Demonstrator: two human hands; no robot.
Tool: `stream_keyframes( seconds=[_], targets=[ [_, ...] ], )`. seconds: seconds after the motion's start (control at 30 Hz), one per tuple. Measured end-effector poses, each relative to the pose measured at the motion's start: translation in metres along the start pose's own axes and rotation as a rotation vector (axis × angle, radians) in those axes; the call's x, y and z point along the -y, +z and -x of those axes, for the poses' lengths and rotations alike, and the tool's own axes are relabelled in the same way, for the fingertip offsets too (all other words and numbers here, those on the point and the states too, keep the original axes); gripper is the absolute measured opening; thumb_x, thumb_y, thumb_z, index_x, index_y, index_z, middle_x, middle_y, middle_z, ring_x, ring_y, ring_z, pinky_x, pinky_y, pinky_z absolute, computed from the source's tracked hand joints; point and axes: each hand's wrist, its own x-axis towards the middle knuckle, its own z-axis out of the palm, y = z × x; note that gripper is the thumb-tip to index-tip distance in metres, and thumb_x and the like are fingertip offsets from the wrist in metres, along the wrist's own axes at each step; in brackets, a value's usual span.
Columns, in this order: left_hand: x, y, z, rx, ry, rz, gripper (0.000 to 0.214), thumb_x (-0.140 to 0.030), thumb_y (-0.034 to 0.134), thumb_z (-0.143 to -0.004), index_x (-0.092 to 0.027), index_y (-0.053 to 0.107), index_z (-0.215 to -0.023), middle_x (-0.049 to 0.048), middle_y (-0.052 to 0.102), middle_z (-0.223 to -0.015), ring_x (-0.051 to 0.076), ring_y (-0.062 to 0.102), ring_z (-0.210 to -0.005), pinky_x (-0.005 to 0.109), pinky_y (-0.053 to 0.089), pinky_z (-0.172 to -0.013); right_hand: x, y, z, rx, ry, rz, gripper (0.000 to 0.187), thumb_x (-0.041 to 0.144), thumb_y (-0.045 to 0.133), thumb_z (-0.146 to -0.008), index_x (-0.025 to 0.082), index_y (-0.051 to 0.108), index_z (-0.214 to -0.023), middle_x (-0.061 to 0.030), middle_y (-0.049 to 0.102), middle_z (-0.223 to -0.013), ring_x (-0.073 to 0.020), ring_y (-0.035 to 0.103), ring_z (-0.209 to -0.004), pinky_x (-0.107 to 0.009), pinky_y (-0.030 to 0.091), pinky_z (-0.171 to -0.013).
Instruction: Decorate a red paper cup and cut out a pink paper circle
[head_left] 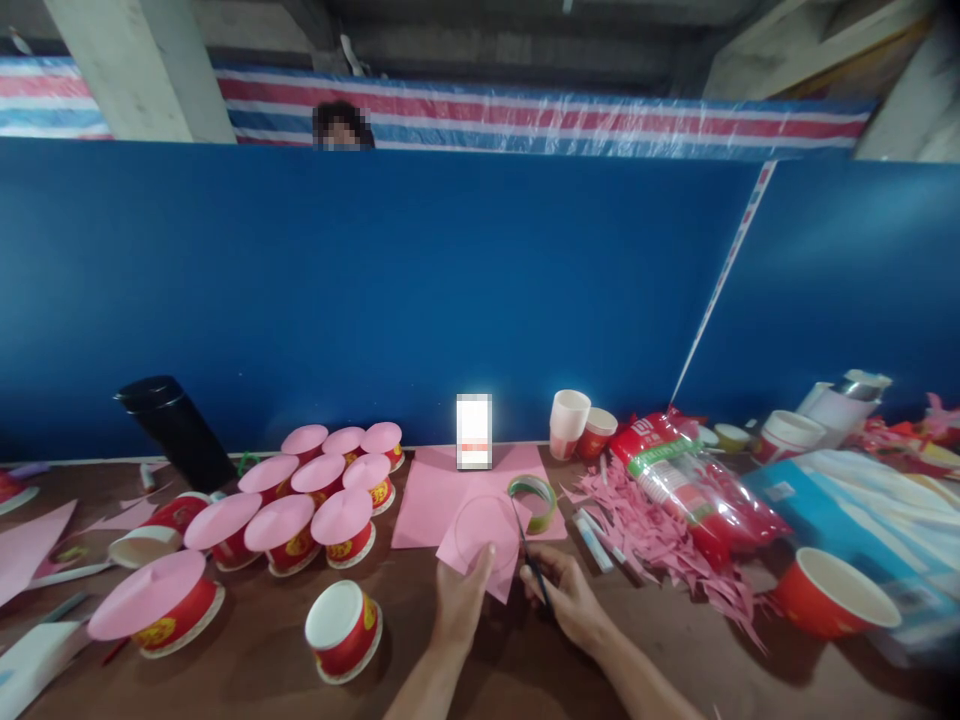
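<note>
The pink sheet [474, 535] looks to us like smooth, matt paper. At right we see glossy, wrinkled plastic on the red bag [667, 478]; far off, shiny plastic striped sheeting [525, 118]; at left, a smooth, dark flask [180, 435].

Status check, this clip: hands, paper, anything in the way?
Left hand holding pink sheet, circle drawn. Right hand gripping scissors at sheet's right edge. Tape roll close beyond.

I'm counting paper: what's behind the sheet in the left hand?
Beyond the sheet, larger pink paper shows; what lies directly behind is covered, so I can't tell.
</note>
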Motion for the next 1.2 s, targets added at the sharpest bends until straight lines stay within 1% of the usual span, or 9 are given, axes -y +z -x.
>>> stream_keyframes(
  seconds=[0.2, 0.33, 0.53, 0.67, 0.73, 0.83, 0.93, 1.07, 1.2],
  targets=[
    [-0.004, 0.003, 0.001, -0.010, -0.001, 0.019, 0.047, -0.029, 0.071, -0.062, -0.012, 0.061, -0.104, 0.0110, 0.067, -0.095, 0.022, 0.063, -0.087, 0.033, 0.048, -0.082, 0.001, 0.000, -0.001, 0.004, -0.003, -0.005, 0.038, 0.041, 0.060, -0.075, 0.010, 0.060, -0.096, 0.0027, 0.046, -0.054, -0.0073, 0.039, -0.047, -0.019, 0.032, -0.044],
    [-0.005, 0.003, 0.000, -0.015, -0.017, 0.021, 0.048, -0.031, 0.072, -0.061, -0.010, 0.061, -0.103, 0.0121, 0.067, -0.095, 0.023, 0.063, -0.087, 0.034, 0.048, -0.081, 0.002, 0.001, -0.001, 0.008, -0.009, -0.014, 0.036, 0.040, 0.060, -0.075, 0.010, 0.060, -0.095, 0.0027, 0.046, -0.055, -0.0072, 0.040, -0.048, -0.019, 0.034, -0.045],
    [-0.003, 0.002, 0.002, 0.059, -0.010, 0.007, 0.048, -0.031, 0.068, -0.066, -0.011, 0.058, -0.109, 0.0127, 0.065, -0.102, 0.024, 0.060, -0.095, 0.036, 0.045, -0.087, 0.005, 0.003, -0.001, -0.003, -0.016, -0.025, 0.035, 0.040, 0.063, -0.073, 0.011, 0.061, -0.093, 0.0031, 0.046, -0.054, -0.0071, 0.039, -0.048, -0.020, 0.036, -0.046],
    [-0.001, 0.003, 0.005, 0.050, 0.021, 0.007, 0.051, -0.030, 0.069, -0.065, -0.011, 0.056, -0.111, 0.0121, 0.065, -0.100, 0.024, 0.059, -0.096, 0.036, 0.043, -0.090, 0.005, 0.003, -0.001, -0.003, -0.014, -0.038, 0.036, 0.040, 0.063, -0.072, 0.012, 0.060, -0.094, 0.0031, 0.047, -0.055, -0.0073, 0.040, -0.048, -0.020, 0.037, -0.046],
    [-0.001, 0.003, 0.006, 0.069, 0.027, -0.003, 0.050, -0.031, 0.068, -0.066, -0.011, 0.056, -0.111, 0.0124, 0.065, -0.100, 0.025, 0.059, -0.097, 0.037, 0.044, -0.089, 0.004, 0.003, -0.001, -0.002, -0.022, -0.043, 0.035, 0.040, 0.062, -0.074, 0.012, 0.060, -0.094, 0.0031, 0.046, -0.055, -0.0071, 0.040, -0.048, -0.019, 0.037, -0.046],
    [-0.003, 0.004, 0.008, 0.097, -0.010, -0.013, 0.048, -0.033, 0.067, -0.066, -0.010, 0.058, -0.107, 0.0128, 0.065, -0.100, 0.026, 0.059, -0.098, 0.036, 0.047, -0.085, 0.003, 0.003, -0.002, 0.008, -0.047, -0.044, 0.031, 0.039, 0.061, -0.075, 0.012, 0.061, -0.091, 0.0031, 0.046, -0.055, -0.0071, 0.040, -0.049, -0.020, 0.037, -0.047],
    [-0.005, 0.005, 0.010, 0.079, -0.047, -0.007, 0.047, -0.034, 0.070, -0.062, -0.010, 0.060, -0.102, 0.0124, 0.066, -0.099, 0.026, 0.060, -0.095, 0.035, 0.048, -0.082, 0.001, 0.004, -0.002, 0.017, -0.058, -0.055, 0.028, 0.037, 0.062, -0.074, 0.012, 0.061, -0.088, 0.0034, 0.045, -0.055, -0.0070, 0.039, -0.049, -0.020, 0.036, -0.047],
    [-0.007, 0.007, 0.011, 0.076, -0.039, 0.009, 0.044, -0.035, 0.071, -0.060, -0.010, 0.063, -0.096, 0.0126, 0.067, -0.097, 0.027, 0.060, -0.094, 0.036, 0.048, -0.082, -0.004, 0.003, -0.003, 0.028, -0.060, -0.062, 0.028, 0.034, 0.063, -0.074, 0.012, 0.060, -0.090, 0.0034, 0.046, -0.057, -0.0071, 0.040, -0.050, -0.019, 0.036, -0.047],
    [-0.007, 0.007, 0.012, 0.045, -0.075, 0.001, 0.044, -0.036, 0.070, -0.062, -0.011, 0.063, -0.098, 0.0117, 0.067, -0.098, 0.026, 0.060, -0.096, 0.034, 0.048, -0.083, -0.008, 0.002, -0.004, 0.043, -0.066, -0.048, 0.026, 0.032, 0.062, -0.076, 0.012, 0.060, -0.093, 0.0034, 0.046, -0.058, -0.0072, 0.041, -0.051, -0.019, 0.036, -0.048]
  ],
)
